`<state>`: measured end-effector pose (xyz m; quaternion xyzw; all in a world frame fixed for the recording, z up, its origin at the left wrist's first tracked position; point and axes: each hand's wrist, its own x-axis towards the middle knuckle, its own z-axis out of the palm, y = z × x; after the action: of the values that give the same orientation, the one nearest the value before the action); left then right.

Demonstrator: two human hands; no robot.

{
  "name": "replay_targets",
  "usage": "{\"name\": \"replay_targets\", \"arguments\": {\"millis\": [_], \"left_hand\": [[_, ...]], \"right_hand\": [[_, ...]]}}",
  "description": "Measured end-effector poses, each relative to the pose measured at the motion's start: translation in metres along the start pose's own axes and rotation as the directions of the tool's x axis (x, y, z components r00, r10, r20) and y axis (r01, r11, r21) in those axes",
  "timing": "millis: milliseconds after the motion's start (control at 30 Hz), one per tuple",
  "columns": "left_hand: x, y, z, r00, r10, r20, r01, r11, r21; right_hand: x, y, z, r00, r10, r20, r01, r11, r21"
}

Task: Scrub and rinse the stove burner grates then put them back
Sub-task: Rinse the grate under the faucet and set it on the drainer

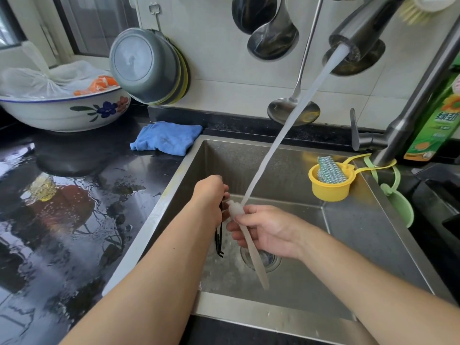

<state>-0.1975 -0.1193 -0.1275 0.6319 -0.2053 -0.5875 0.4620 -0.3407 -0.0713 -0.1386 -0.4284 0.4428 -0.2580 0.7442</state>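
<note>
A black burner grate [220, 236] hangs edge-on inside the steel sink [361, 227]; only its thin bars show below my left hand [211, 195], which grips its top. The faucet [358, 28] at the upper right is running, and the water stream [286, 130] falls slantwise onto the fingers of my right hand [263, 230]. That hand is right beside the grate with its fingers loosely bent, and I cannot tell whether they touch the bars. Water runs off it toward the drain [270, 261].
A yellow cup [328, 190] holding a metal scourer [331, 170] hangs on the sink's right wall. A blue cloth [166, 136] lies at the sink's back left corner. The black counter [62, 220] is wet. A flowered bowl [62, 113], hanging ladles [293, 113] and a green soap bottle [438, 125] are behind.
</note>
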Motion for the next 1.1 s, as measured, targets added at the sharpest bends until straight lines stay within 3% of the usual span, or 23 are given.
{"name": "replay_targets", "arguments": {"millis": [133, 367, 467, 700, 900, 1100], "left_hand": [[0.003, -0.001, 0.001, 1.0, 0.013, 0.003, -0.013, 1.0, -0.002], [0.006, -0.002, 0.003, 0.999, 0.036, 0.005, -0.036, 0.999, 0.013], [0.004, -0.002, 0.002, 1.0, 0.022, 0.023, -0.023, 0.999, 0.038], [-0.005, -0.003, 0.006, 0.994, 0.003, 0.105, -0.013, 0.995, 0.096], [-0.01, -0.001, 0.006, 0.995, 0.001, 0.099, -0.009, 0.997, 0.075], [-0.015, 0.0, 0.005, 0.994, 0.013, 0.108, -0.023, 0.996, 0.091]], "right_hand": [[0.005, 0.003, 0.004, 0.997, -0.04, -0.073, 0.038, 0.999, -0.038], [0.008, 0.005, 0.007, 0.989, -0.148, 0.005, 0.148, 0.985, -0.092], [0.009, 0.004, 0.007, 0.986, -0.16, -0.049, 0.155, 0.984, -0.089], [0.011, 0.01, 0.014, 0.968, -0.239, -0.08, 0.205, 0.932, -0.3], [0.006, -0.008, 0.005, 0.917, -0.39, -0.081, 0.384, 0.92, -0.079], [0.001, -0.008, 0.002, 0.951, -0.305, -0.046, 0.296, 0.945, -0.136]]}}
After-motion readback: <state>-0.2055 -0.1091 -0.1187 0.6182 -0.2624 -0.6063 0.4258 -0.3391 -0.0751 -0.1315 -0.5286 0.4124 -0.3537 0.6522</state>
